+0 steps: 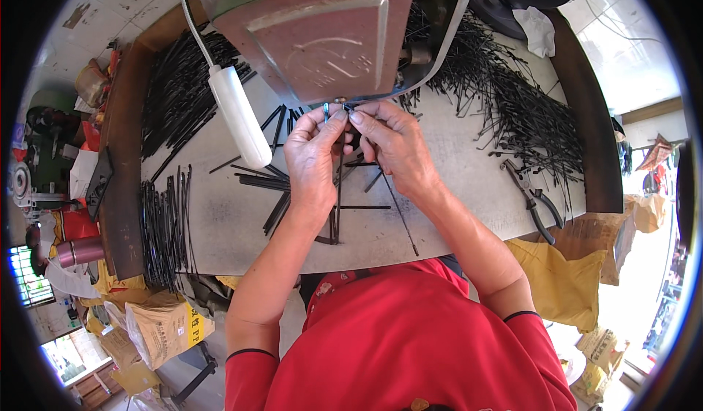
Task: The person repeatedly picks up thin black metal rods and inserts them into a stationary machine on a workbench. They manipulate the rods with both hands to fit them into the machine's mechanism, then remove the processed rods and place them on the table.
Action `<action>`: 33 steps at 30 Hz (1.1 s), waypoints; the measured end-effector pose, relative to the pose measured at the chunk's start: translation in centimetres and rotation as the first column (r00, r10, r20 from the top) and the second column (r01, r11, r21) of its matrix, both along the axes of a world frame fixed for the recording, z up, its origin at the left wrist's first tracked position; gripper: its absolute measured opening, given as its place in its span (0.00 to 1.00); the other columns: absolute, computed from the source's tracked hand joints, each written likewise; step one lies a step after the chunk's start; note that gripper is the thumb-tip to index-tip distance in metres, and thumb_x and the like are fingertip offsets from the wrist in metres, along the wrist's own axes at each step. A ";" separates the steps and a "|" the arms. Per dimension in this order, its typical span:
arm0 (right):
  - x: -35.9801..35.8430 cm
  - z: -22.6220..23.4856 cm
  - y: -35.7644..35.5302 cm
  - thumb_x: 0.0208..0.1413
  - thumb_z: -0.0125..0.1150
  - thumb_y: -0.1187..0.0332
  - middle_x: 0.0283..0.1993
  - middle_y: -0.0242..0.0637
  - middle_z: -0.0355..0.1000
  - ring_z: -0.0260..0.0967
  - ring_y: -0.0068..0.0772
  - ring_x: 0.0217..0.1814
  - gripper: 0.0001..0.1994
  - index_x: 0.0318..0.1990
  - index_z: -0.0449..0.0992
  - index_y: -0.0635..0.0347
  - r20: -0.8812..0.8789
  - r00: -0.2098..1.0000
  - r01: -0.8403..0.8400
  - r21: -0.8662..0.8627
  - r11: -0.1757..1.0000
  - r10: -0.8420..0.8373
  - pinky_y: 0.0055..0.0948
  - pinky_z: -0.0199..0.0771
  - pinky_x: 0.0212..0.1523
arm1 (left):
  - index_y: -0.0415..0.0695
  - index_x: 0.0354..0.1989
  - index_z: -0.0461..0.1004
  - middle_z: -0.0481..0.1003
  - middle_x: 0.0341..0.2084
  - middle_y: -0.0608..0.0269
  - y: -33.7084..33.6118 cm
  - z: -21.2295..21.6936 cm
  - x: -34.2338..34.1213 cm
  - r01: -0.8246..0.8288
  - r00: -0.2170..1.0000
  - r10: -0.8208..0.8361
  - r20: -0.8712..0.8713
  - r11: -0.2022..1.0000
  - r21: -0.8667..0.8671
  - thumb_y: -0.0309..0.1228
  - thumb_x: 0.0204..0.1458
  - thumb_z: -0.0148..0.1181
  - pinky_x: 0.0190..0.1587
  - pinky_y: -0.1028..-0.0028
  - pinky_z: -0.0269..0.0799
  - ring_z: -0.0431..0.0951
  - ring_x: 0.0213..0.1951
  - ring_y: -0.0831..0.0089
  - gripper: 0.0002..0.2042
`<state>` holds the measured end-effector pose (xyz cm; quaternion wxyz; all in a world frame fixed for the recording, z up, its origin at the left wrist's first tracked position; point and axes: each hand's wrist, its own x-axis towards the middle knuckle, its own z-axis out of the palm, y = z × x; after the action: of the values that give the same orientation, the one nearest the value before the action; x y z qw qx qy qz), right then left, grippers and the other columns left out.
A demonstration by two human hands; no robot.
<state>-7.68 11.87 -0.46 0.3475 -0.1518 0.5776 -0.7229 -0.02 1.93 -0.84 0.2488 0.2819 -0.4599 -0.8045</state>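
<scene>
Head view looks down on a grey worktable (pixel 454 184) where a person in a red shirt works at a small press machine (pixel 322 34) with a reddish metal cover. Both hands meet just under the machine's front edge: the left hand (pixel 313 158) and the right hand (pixel 392 143) are pinched together, thumb and forefinger, on a thin black rod (pixel 340 191) that hangs down between them toward the table. Its upper end sits at the machine's working point, next to a small bluish metal piece (pixel 326 110); whether that piece is already fixed to the rod cannot be told.

Judging by the piles, much work remains. A large heap of black rods (pixel 512 96) lies at the right rear, another spread of rods (pixel 179 96) at the left rear, and a tidier row (pixel 165 224) rests along the left front edge, possibly finished ones. A few loose rods (pixel 271 184) lie crossed under the hands. Pliers (pixel 531 198) rest on the right, and a white handle (pixel 242 114) hangs on a cord at left.
</scene>
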 end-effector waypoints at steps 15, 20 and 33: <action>-1.9 1.0 -0.2 0.56 0.54 0.67 0.22 0.32 0.70 0.60 0.17 0.14 0.11 0.38 0.75 0.68 -0.147 0.976 -0.119 0.242 0.963 0.157 0.18 0.54 0.10 | 0.39 0.35 0.71 0.73 0.23 0.66 -0.5 0.7 -0.2 0.029 0.993 -0.027 0.119 0.999 -0.013 0.26 0.52 0.60 0.25 0.81 0.69 0.72 0.23 0.81 0.06; -0.9 0.7 1.1 0.58 0.54 0.65 0.21 0.31 0.69 0.60 0.16 0.15 0.11 0.38 0.73 0.66 0.018 0.990 -0.138 0.184 0.973 0.137 0.18 0.53 0.10 | 0.40 0.34 0.69 0.73 0.23 0.65 0.2 -0.3 1.0 0.063 0.992 -0.059 0.107 0.997 -0.038 0.29 0.52 0.60 0.28 0.79 0.68 0.72 0.24 0.79 0.07; 0.3 0.6 2.4 0.59 0.52 0.67 0.24 0.29 0.69 0.59 0.13 0.16 0.08 0.40 0.72 0.62 0.091 0.989 -0.116 0.027 0.993 0.113 0.15 0.50 0.11 | 0.42 0.32 0.64 0.76 0.23 0.60 0.2 0.0 1.2 0.207 0.978 -0.206 0.034 0.978 -0.015 0.31 0.51 0.62 0.25 0.80 0.69 0.75 0.22 0.77 0.12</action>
<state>-7.40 14.28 0.13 0.4163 -0.1467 0.5633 -0.6985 1.23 2.10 -0.85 0.1590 0.2433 -0.4981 -0.8170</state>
